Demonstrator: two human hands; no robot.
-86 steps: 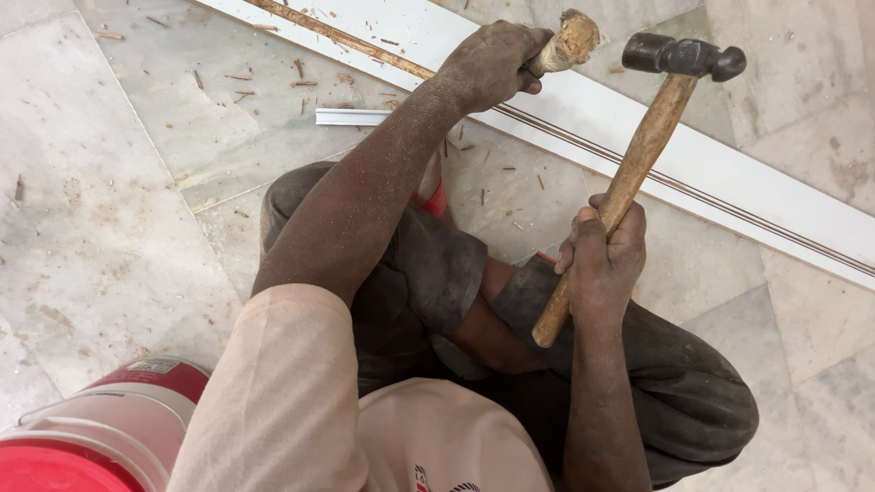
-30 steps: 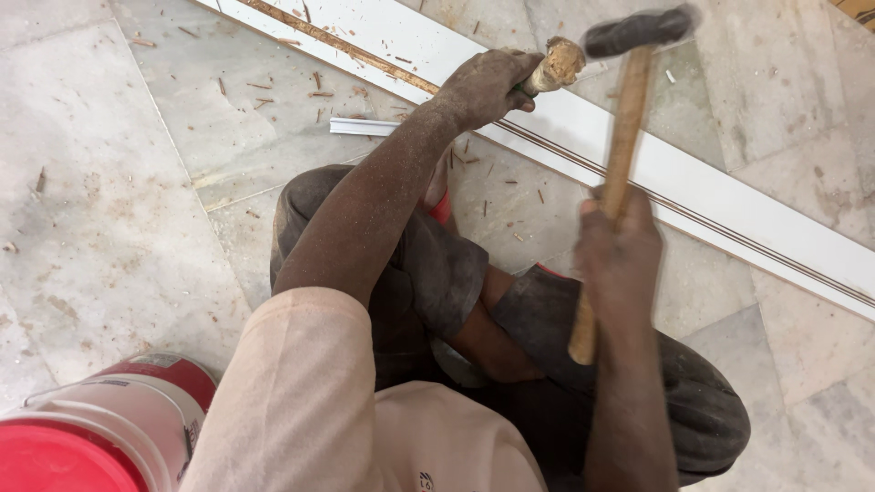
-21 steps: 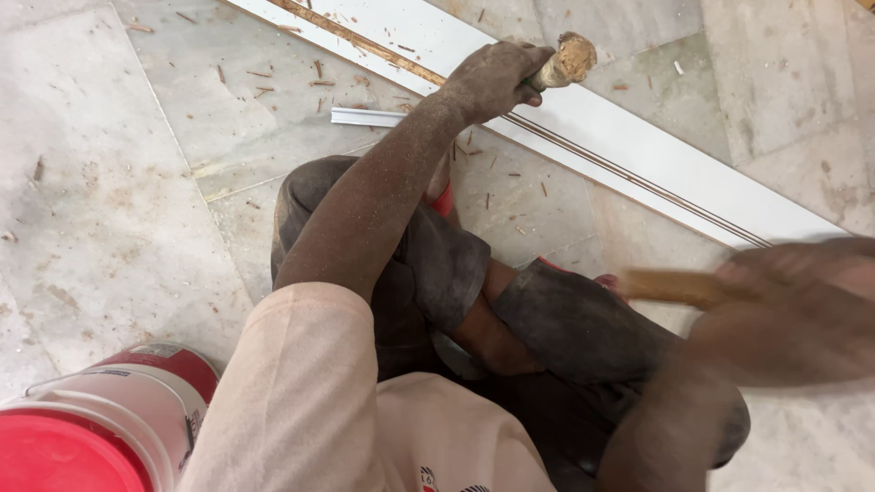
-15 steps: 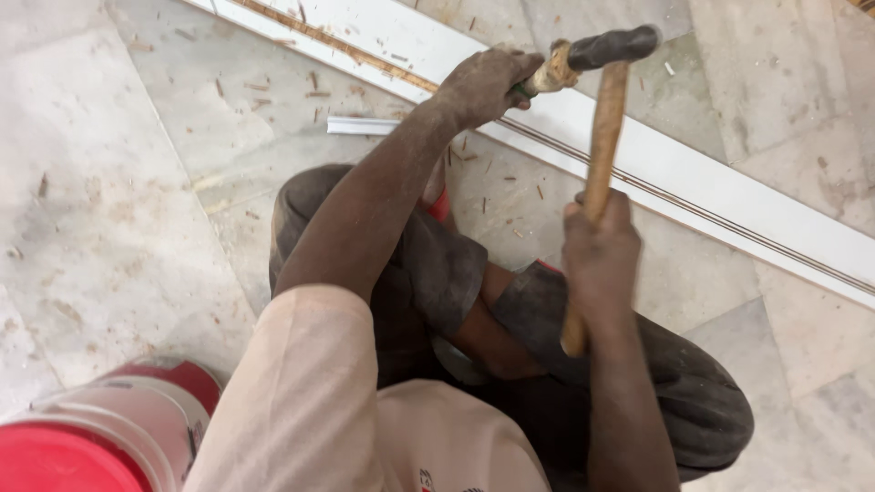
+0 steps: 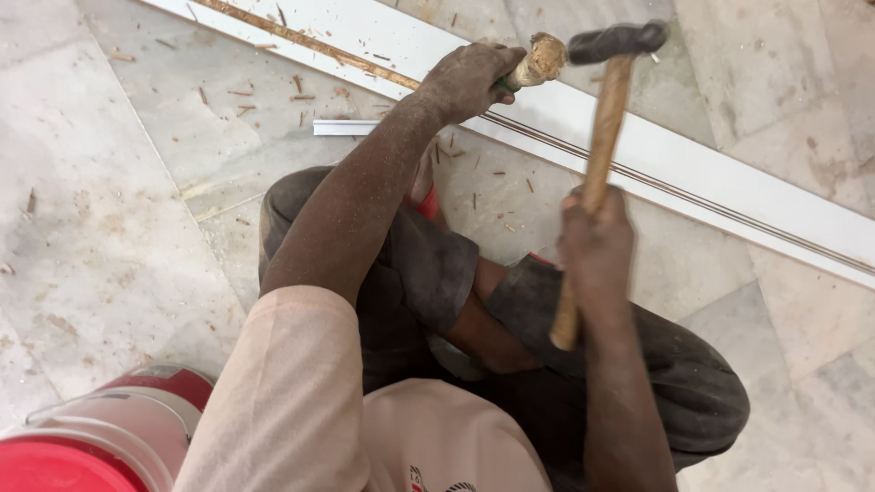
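Left hand (image 5: 467, 80): fist closed round a chisel (image 5: 540, 62), whose worn wooden butt sticks out beside the thumb.
Right hand (image 5: 597, 246): clamped low on the hammer (image 5: 597, 150) handle.
Hammer head: touching the chisel butt.
Board (image 5: 693, 173): white, on the floor under the left fist.
Bucket (image 5: 100, 437): red, well behind the left arm.

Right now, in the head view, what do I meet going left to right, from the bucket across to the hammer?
Red and white bucket → small white strip offcut → left hand gripping a wooden-handled tool → hammer, its head against that tool's butt, held by the right hand.
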